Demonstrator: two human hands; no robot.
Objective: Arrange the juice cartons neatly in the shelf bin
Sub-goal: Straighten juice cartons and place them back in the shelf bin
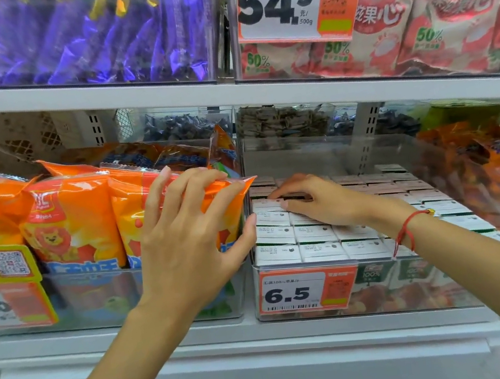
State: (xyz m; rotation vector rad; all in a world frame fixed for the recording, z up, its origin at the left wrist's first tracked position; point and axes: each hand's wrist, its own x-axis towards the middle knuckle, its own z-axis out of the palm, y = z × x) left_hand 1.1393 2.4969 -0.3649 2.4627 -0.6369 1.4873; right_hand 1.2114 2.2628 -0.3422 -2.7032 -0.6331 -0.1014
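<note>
Head view, single frame. Your left hand [183,231] sits centre frame with fingers spread wide, pressed against the glossy orange snack bag with a clear crimped top [226,192]; fingertips curl over the bag's upper edge and the thumb reaches toward the left wall of the clear plastic shelf bin [389,304]. The hand is splayed against the bag rather than closed round it.

Your right hand [318,201] lies palm down, right of centre, inside that bin, flat on the white tops of the small juice cartons [316,249]. Fingers are loosely extended and point toward frame left; they touch the tops of cartons in the back-left rows. Whether any carton is pinched cannot be told. A red cord bracelet with a small gold bead [410,227] circles the right wrist.

The cartons stand upright in tight rows, filling the bin from its front wall back; green and red fruit print shows through the clear front. An orange-and-white price tag reading 6.5 [306,293] is clipped to the bin's front, lower centre.

Left of frame: more orange bags with a lion cartoon [69,229] stand in a neighbouring clear bin. Right edge: orange packets, blurred. Upper left: purple foil-wrapped sweets [73,37]. Upper right: pink-and-white strawberry pouches [445,30] behind a large orange-and-white tag reading 54.9 [285,2].
</note>
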